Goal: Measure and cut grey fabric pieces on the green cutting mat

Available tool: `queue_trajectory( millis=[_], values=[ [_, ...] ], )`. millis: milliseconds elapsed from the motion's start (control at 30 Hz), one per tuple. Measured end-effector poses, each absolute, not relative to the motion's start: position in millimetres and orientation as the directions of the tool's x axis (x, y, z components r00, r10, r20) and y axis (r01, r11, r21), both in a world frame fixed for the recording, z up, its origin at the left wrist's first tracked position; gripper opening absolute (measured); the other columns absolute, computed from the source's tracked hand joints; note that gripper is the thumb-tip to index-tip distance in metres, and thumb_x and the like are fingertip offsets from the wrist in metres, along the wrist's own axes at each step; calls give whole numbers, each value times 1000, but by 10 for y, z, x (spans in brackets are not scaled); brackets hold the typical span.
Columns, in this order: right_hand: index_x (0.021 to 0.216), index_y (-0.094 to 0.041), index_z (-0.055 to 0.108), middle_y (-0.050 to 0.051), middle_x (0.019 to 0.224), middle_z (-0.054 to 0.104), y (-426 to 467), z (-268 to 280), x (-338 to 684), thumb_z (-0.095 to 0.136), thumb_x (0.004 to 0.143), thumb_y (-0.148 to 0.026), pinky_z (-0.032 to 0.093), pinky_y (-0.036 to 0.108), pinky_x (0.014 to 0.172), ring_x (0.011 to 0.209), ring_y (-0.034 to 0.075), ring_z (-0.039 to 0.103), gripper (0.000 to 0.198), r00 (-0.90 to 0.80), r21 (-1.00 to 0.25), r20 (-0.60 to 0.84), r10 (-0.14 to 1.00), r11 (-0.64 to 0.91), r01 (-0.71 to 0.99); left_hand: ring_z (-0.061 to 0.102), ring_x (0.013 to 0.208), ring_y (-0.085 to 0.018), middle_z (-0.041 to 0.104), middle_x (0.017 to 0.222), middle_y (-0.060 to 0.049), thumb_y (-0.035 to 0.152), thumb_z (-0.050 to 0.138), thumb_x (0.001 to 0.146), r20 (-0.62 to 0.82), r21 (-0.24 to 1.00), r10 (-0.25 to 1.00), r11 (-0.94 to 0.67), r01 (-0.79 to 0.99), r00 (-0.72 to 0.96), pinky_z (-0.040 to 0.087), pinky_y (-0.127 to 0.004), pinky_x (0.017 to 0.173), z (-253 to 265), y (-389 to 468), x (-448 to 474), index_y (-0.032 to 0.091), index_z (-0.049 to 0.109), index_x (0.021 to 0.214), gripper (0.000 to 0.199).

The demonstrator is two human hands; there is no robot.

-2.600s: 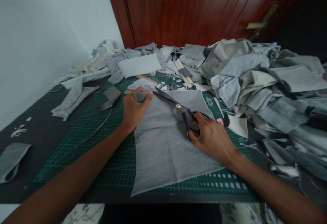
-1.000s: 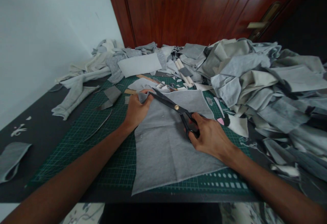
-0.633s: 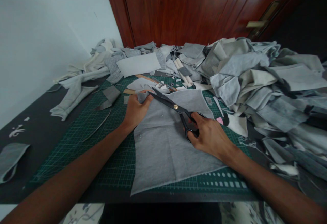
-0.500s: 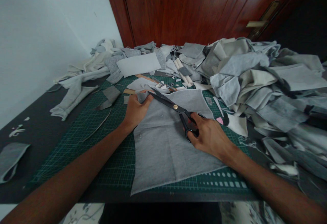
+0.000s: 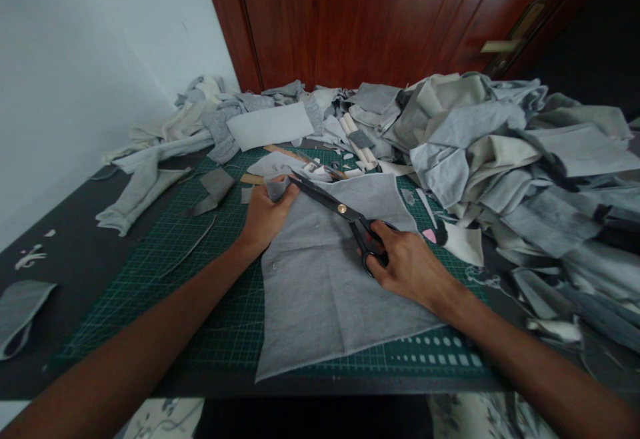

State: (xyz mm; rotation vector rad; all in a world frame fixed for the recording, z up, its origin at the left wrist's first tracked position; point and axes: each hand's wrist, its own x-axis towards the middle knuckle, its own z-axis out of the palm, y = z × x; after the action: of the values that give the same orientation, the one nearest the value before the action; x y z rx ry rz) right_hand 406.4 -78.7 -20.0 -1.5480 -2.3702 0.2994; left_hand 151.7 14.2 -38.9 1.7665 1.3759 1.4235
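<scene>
A piece of grey fabric (image 5: 310,292) lies spread over a green cutting mat (image 5: 220,319), its near edge slanting across the front of the mat. At its far left corner my left hand (image 5: 267,215) pinches the cloth, with a small flap folded up over the fingers. My right hand (image 5: 405,259) grips the handles of black fabric scissors (image 5: 341,209) with a brass pivot screw. The blades point left along the cloth's far edge, nearly together, with their tips close to my left fingers. Whether cloth lies between the blades is hard to see.
A large heap of grey and cream fabric scraps (image 5: 500,139) covers the right and back of the table. A white rectangle (image 5: 270,127) lies behind the mat near two cream rolls (image 5: 359,140). Further left is a folded grey piece (image 5: 23,312).
The scissor blades have come closer together, with the handles drawn in slightly by my right hand. My left hand and the grey fabric stay almost where they were.
</scene>
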Motion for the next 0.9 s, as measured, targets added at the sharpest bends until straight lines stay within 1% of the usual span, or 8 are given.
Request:
queue_trajectory(
  millis=[100,267,367,533,633,733,833,900],
  values=[
    [101,-16,54,4,77,67,-785,-211,4066,52,87,-23,36,27,57,59,16,59,16,-390,-322,144,910,415,851,67,81,-16,74,84,5,32,62,88,418,848,907,-367,384,-57,57,-33,80,-395,147,1520,24,68,85,11],
    [104,-15,54,6,77,68,-786,-236,4073,51,87,-23,37,28,58,60,17,60,19,-403,-315,175,898,439,842,68,84,-17,75,88,3,31,64,87,436,850,896,-381,364,-81,56,-32,79,-390,137,1530,23,69,84,11],
    [105,-15,54,5,77,68,-787,-234,4074,51,88,-24,37,28,58,59,17,60,20,-397,-325,155,905,426,844,67,83,-16,74,86,4,32,63,88,431,853,899,-379,360,-76,56,-31,78,-388,132,1533,22,70,86,12],
    [106,-15,53,7,83,69,-792,-229,4075,50,88,-22,40,28,61,65,19,64,19,-392,-345,137,910,415,842,67,82,-16,74,85,5,32,64,87,445,849,892,-394,352,-77,57,-31,78,-390,142,1536,22,69,84,12],
    [104,-15,53,7,80,68,-798,-234,4066,48,87,-19,40,28,61,64,19,63,19,-383,-348,166,909,417,840,68,88,-17,75,91,4,33,65,87,455,844,888,-405,352,-69,58,-33,82,-379,144,1537,23,71,87,11],
    [99,-17,53,6,79,67,-794,-227,4055,48,85,-18,40,28,60,63,18,62,15,-354,-385,211,911,411,826,68,90,-18,76,92,3,35,64,88,458,840,886,-405,361,-70,57,-35,85,-368,137,1537,24,72,91,14],
    [94,-19,52,5,78,66,-775,-205,4057,51,85,-22,38,28,58,60,17,60,10,-296,-400,250,922,377,835,68,88,-18,75,90,2,38,63,89,449,841,889,-384,381,-94,56,-32,83,-367,128,1536,24,71,90,16],
    [95,-19,52,5,79,67,-755,-197,4067,54,84,-27,37,28,57,61,18,60,14,-263,-368,271,926,352,861,68,86,-18,74,88,1,38,63,89,447,837,889,-376,398,-101,56,-30,80,-367,125,1536,24,70,89,16]
  ],
)
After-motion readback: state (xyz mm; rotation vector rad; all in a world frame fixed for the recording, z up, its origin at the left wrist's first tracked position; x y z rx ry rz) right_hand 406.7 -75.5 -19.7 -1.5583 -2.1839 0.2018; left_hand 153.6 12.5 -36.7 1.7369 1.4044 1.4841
